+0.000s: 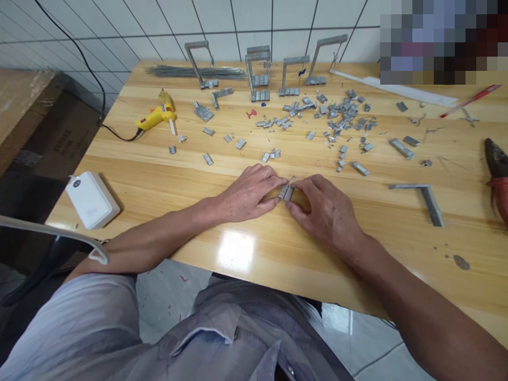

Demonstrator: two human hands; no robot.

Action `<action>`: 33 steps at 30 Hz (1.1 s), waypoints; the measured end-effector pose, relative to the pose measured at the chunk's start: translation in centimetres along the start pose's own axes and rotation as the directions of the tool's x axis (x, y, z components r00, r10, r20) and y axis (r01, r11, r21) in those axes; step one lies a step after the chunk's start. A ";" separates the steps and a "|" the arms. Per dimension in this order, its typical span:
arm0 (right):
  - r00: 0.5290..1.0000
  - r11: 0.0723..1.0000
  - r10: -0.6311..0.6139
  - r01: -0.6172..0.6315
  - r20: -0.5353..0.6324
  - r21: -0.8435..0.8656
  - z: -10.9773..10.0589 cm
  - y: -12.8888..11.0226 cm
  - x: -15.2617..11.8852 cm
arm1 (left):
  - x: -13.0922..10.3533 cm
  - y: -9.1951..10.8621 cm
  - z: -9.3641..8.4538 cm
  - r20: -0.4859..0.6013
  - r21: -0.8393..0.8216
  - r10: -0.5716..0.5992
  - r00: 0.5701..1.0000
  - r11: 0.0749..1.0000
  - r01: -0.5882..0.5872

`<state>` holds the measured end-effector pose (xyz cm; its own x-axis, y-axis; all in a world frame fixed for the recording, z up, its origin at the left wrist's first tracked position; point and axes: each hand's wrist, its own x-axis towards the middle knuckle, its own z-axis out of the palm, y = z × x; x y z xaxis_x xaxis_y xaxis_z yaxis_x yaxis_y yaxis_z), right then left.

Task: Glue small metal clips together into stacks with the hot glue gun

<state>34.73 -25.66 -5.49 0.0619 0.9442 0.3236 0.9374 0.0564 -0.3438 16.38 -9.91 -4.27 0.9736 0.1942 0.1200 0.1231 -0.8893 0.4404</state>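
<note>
Small grey staple strips (286, 192) lie side by side on the wooden table, pinched between my two hands. My left hand (250, 193) grips them from the left with thumb and forefinger. From the right, my right hand (327, 209) closes its thumb and forefinger on their other edge. A few short staple pieces (271, 155) lie just beyond my fingers. Farther back is a loose heap of staple fragments (345, 112). An L-shaped staple piece (426, 198) rests to the right of my right hand.
A yellow glue gun (156, 116) lies at the back left, its cord running off the table. Nearer stands a white box-shaped device (93, 200). Several bent staple stands (260, 74) line the back, beside thin wires (194, 72). Pliers (498, 174) lie at the right edge, near a red pen (472, 100).
</note>
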 end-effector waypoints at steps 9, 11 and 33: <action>1.000 1.000 0.007 -0.007 -0.017 0.001 0.4 0.2 0.1 | 0.2 0.0 0.1 -0.014 -0.028 0.001 1.000 1.000 -0.001; 1.000 1.000 0.008 -0.007 -0.027 0.021 0.5 0.3 0.1 | 0.2 -0.1 0.2 -0.023 -0.033 0.010 1.000 0.999 -0.011; 0.998 0.998 0.061 -0.061 0.012 0.033 0.3 0.1 0.2 | 0.6 -0.6 0.3 -0.035 -0.088 0.025 0.999 0.996 -0.028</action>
<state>34.73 -25.37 -5.76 0.1149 0.9496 0.2915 0.9201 0.0089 -0.3916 16.96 -9.35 -4.75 0.9689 0.1868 0.1623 0.0786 -0.8543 0.5137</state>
